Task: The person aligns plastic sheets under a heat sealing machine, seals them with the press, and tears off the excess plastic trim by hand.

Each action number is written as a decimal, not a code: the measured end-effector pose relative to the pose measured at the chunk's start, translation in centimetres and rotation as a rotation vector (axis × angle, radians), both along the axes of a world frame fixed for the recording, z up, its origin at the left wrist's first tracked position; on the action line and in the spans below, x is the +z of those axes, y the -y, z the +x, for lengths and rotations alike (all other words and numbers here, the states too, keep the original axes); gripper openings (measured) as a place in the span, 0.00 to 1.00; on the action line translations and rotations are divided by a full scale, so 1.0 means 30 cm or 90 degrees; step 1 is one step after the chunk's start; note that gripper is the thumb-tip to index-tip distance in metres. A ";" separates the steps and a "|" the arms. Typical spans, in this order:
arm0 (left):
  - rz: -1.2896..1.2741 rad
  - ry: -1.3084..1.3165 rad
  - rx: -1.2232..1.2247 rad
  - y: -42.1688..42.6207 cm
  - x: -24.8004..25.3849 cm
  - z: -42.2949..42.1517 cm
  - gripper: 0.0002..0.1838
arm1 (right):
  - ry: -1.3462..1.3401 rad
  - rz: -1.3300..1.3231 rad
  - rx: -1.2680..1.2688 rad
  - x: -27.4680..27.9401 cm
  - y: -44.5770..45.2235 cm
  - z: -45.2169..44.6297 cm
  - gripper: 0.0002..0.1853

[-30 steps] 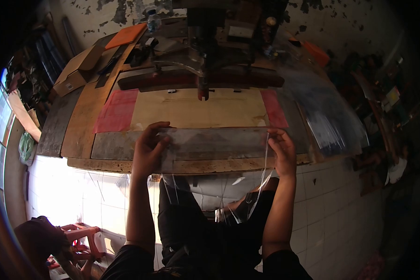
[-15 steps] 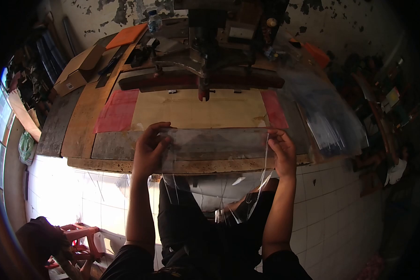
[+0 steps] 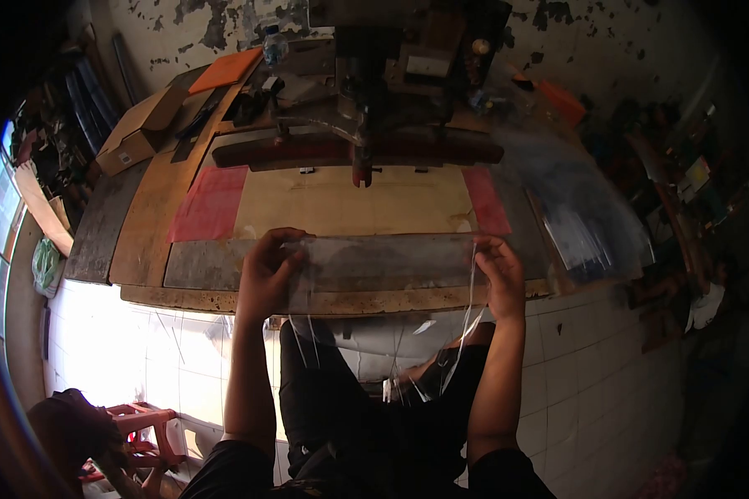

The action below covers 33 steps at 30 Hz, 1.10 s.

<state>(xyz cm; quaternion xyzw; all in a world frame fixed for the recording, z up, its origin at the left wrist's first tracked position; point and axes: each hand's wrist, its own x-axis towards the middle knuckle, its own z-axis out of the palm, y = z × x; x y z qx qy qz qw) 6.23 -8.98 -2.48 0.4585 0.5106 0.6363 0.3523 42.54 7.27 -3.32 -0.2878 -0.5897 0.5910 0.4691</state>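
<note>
A clear plastic sheet (image 3: 391, 264) stretches between my two hands, over the front edge of the workbench, its lower part hanging over my lap. My left hand (image 3: 270, 270) pinches its upper left corner. At the upper right corner, my right hand (image 3: 501, 274) grips it between thumb and fingers. Beyond the sheet lies a yellowish board (image 3: 349, 200) with a red strip (image 3: 210, 204) on its left and another red strip (image 3: 486, 201) on its right. Above the board hangs the dark press bar (image 3: 308, 151) of a machine.
A stack of clear plastic sheets (image 3: 595, 224) lies on the bench's right side. At the left are a cardboard box (image 3: 133, 137) and an orange folder (image 3: 225, 70); a water bottle (image 3: 275, 46) stands behind. Someone sits lower left beside a red stool (image 3: 146, 428).
My view has shifted slightly, so the bench and board appear a little lower. Both hands keep their hold on the plastic sheet, nearly still.
</note>
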 end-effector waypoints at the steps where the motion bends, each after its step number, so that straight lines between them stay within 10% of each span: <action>1: 0.001 0.000 0.000 0.000 -0.002 -0.001 0.16 | 0.001 0.000 -0.002 -0.002 -0.001 0.000 0.16; 33: 0.012 0.002 -0.003 -0.002 -0.008 0.001 0.16 | 0.023 0.014 -0.006 0.010 0.012 -0.003 0.15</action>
